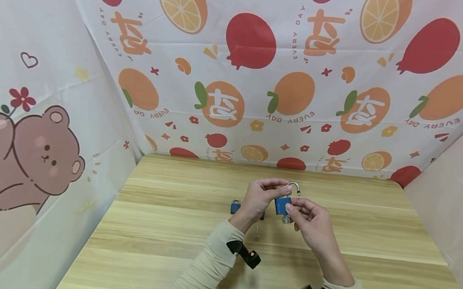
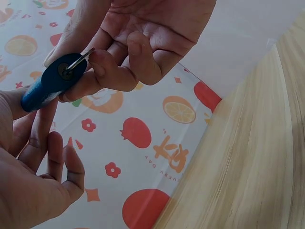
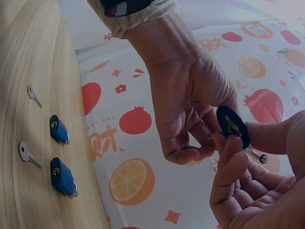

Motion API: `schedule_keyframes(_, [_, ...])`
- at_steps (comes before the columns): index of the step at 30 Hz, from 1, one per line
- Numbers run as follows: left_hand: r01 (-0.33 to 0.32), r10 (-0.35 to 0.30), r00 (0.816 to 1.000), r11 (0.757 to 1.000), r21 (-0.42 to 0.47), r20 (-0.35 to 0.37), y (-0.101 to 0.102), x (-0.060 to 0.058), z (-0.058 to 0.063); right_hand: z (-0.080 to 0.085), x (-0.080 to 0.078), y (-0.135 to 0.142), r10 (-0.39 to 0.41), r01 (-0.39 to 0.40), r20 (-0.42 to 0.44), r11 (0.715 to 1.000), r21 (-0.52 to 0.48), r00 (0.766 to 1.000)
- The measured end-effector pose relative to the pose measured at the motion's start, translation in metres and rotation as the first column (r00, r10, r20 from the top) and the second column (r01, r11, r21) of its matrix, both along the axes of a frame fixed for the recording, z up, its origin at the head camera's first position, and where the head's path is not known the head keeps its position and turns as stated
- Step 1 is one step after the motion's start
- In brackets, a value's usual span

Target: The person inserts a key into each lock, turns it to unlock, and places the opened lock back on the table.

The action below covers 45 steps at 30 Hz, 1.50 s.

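A blue padlock (image 1: 281,206) is held up above the table between both hands. Its silver shackle (image 1: 294,185) is swung open, and a key (image 1: 286,219) sits in the keyhole at its lower end. My left hand (image 1: 260,198) pinches the upper part of the padlock near the shackle. From the other side, my right hand (image 1: 311,221) grips the blue body between thumb and fingers. In the left wrist view the key (image 2: 80,59) stands in the keyhole beside a fingertip. The right wrist view shows the padlock (image 3: 232,126) nearly end-on.
Two more blue padlocks, one (image 3: 58,130) beside another (image 3: 63,176), lie on the wooden table (image 1: 154,230). Near them are a loose key (image 3: 34,96) and a second key (image 3: 28,153). The left wrist partly hides these in the head view. Printed cloth walls (image 1: 247,78) surround the table.
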<state>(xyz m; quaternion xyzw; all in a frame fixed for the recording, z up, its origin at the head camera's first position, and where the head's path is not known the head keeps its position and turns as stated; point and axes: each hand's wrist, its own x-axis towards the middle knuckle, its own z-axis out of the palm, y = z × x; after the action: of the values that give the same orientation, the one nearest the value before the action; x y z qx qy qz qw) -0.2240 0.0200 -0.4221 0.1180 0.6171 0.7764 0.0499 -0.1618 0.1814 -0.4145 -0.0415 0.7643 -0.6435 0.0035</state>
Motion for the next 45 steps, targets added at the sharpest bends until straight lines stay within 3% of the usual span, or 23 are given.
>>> schedule_keyframes(20, [-0.058, 0.057, 0.998, 0.998, -0.029, -0.014, 0.0022, 0.0039, 0.0033, 0.001, 0.0006, -0.0029, -0.02, 0.02, -0.013, 1.0, 0.018, 1.0])
schedule_keyframes(36, [-0.099, 0.098, 0.995, 0.995, -0.027, -0.01, 0.0056, 0.0047, -0.0007, -0.0003, 0.0011, -0.0011, -0.002, 0.003, -0.042, 1.0, 0.019, 0.999])
schedule_keyframes(45, [-0.132, 0.129, 0.99, 0.989, -0.065, -0.047, 0.0055, 0.0075, -0.0001, -0.0003, 0.0025, -0.0014, -0.014, 0.016, -0.055, 0.999, 0.032, 0.998])
